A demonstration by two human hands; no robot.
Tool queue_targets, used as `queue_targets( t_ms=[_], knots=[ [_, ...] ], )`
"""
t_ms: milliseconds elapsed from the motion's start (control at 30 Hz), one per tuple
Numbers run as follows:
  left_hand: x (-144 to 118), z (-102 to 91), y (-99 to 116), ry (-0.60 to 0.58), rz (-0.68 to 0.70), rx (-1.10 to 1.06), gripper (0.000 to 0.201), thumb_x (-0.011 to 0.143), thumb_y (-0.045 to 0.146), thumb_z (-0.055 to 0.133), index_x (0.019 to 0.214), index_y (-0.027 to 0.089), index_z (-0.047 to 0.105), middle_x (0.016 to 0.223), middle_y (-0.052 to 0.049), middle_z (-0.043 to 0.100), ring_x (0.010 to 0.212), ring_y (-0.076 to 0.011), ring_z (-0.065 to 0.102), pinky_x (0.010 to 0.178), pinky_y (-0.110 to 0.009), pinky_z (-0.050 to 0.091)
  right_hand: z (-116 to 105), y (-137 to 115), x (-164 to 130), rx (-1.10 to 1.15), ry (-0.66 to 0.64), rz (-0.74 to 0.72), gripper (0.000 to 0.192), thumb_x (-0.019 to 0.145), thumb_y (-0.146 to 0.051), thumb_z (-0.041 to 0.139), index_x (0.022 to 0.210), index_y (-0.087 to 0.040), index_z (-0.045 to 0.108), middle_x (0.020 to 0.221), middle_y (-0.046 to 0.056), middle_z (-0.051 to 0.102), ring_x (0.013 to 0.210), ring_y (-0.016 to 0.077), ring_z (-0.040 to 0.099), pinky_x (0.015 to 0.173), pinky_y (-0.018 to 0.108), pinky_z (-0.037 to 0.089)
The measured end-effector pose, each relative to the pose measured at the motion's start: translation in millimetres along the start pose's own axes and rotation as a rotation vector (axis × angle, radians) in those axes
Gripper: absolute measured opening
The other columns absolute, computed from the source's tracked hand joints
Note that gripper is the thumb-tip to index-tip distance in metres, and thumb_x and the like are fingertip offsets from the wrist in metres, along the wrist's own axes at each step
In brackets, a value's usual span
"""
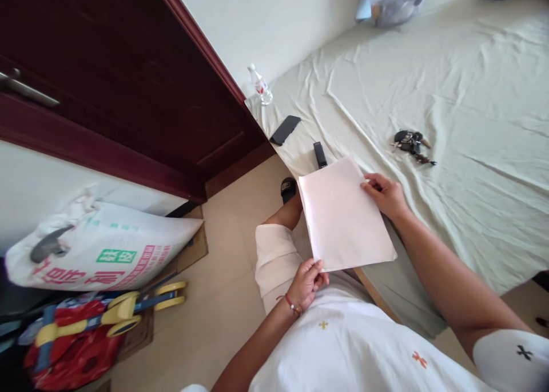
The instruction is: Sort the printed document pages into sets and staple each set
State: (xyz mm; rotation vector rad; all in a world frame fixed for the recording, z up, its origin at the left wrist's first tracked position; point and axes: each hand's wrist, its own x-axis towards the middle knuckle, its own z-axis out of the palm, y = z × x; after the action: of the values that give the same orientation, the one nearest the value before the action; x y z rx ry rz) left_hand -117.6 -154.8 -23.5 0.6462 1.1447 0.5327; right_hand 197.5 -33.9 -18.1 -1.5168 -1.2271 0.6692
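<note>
A stack of white paper sheets [347,218] is held over my lap, close to the bed's edge. My left hand [306,283] is closed on its lower left corner, thumb on top. At the upper right edge, my right hand [386,195] pinches the sheets between thumb and fingers. The sheets' edges are slightly uneven along the left side, and the top sheet looks blank. Just beyond the paper lies a small black box-like object [319,154], its near end close to the sheets.
The bed [472,95] has a pale green sheet with a bunch of keys [412,143], a dark flat object [285,130] and a plastic bottle [260,86]. A dark red door [128,83], a white sack [115,246] and a yellow-blue ride-on toy [122,315] are to the left.
</note>
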Motion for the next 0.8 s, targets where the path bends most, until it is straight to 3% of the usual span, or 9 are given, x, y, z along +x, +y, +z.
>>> queue_targets(
  t_ms=[67, 233, 300, 400, 533, 667, 800],
  knots=[
    [1, 3.1, 0, 0.002, 0.007, 0.000, 0.066, 0.065, 0.071, 0.086, 0.078, 0.018, 0.049, 0.055, 0.001, 0.065, 0.039, -0.0006, 0.029, 0.046, -0.021, 0.010, 0, 0, 1, 0.033, 0.020, 0.010, 0.028, 0.083, -0.049, 0.073, 0.097, -0.025, 0.071, 0.072, -0.001, 0.063, 0.061, 0.0150, 0.053, 0.060, 0.031, 0.043],
    [2, 5.6, 4, 0.014, 0.010, 0.018, 0.067, 0.062, 0.073, 0.086, 0.078, 0.017, 0.051, 0.055, 0.001, 0.064, 0.039, -0.0008, 0.029, 0.046, -0.021, 0.010, -2, -2, 2, -0.008, 0.092, -0.085, 0.019, 0.080, -0.042, 0.077, 0.079, -0.024, 0.070, 0.079, 0.000, 0.058, 0.061, 0.0119, 0.047, 0.062, 0.031, 0.042],
    [2, 5.7, 5, 0.015, 0.007, 0.020, 0.068, 0.062, 0.073, 0.086, 0.079, 0.017, 0.051, 0.055, 0.001, 0.064, 0.039, -0.0008, 0.029, 0.046, -0.021, 0.009, -4, -3, 3, 0.065, 0.071, -0.050, 0.022, 0.078, -0.043, 0.081, 0.078, -0.024, 0.070, 0.076, -0.001, 0.056, 0.059, 0.0114, 0.045, 0.060, 0.031, 0.041],
    [2, 5.9, 6, 0.015, 0.001, 0.016, 0.068, 0.061, 0.073, 0.086, 0.077, 0.018, 0.049, 0.054, 0.001, 0.064, 0.039, -0.0007, 0.029, 0.046, -0.021, 0.009, -9, -6, 3, 0.327, -0.062, 0.099, 0.028, 0.073, -0.048, 0.086, 0.079, -0.025, 0.071, 0.074, -0.001, 0.061, 0.063, 0.0135, 0.052, 0.062, 0.031, 0.045],
    [4, 4.9, 4, 0.012, -0.001, -0.002, 0.068, 0.061, 0.072, 0.087, 0.076, 0.019, 0.047, 0.054, 0.001, 0.064, 0.038, -0.0006, 0.029, 0.046, -0.022, 0.009, -23, -14, 1, 0.631, -0.227, 0.157, 0.034, 0.061, -0.046, 0.096, 0.074, -0.026, 0.072, 0.104, 0.003, 0.074, 0.094, 0.0222, 0.069, 0.082, 0.039, 0.056],
    [5, 3.4, 2, -0.004, -0.004, -0.013, 0.066, 0.063, 0.070, 0.087, 0.078, 0.019, 0.048, 0.054, 0.001, 0.064, 0.038, -0.0007, 0.028, 0.046, -0.022, 0.008, -37, -19, -4, 0.741, -0.422, 0.192, 0.037, 0.056, -0.049, 0.098, 0.069, -0.027, 0.070, 0.097, 0.005, 0.076, 0.092, 0.0270, 0.072, 0.085, 0.048, 0.057],
    [5, 2.9, 3, -0.015, -0.003, -0.020, 0.064, 0.065, 0.069, 0.086, 0.077, 0.018, 0.049, 0.055, 0.000, 0.064, 0.039, -0.0010, 0.029, 0.046, -0.022, 0.009, -42, -21, -6, 0.733, -0.667, 0.128, 0.046, 0.056, -0.053, 0.096, 0.059, -0.022, 0.063, 0.117, 0.010, 0.077, 0.110, 0.0331, 0.072, 0.096, 0.056, 0.054]
  ],
)
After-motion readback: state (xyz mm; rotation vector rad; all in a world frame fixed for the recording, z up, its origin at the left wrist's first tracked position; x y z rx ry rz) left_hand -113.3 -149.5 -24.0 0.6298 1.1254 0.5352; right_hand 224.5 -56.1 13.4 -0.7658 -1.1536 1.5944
